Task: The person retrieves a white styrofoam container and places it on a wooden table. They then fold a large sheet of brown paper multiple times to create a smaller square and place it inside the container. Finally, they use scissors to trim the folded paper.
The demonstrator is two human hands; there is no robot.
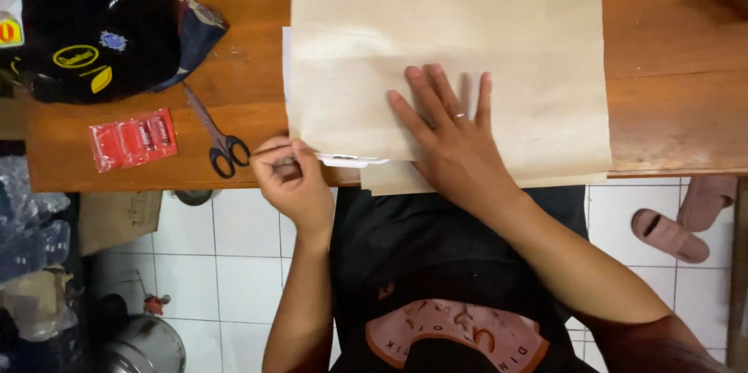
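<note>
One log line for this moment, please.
left hand: pinches brown paper corner | right hand: flat on paper | scissors: on table, untouched

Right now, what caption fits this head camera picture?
Right hand flat on tan fabric, left hand pinching its edge.

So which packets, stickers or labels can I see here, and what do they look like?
Red packet: flat clear-fronted rectangle on the wooden table, left of the scissors.
Stickers: yellow ovals and a blue patch on the black helmet, top left.
Yellow-red label: far left edge, partly cut off.
</note>
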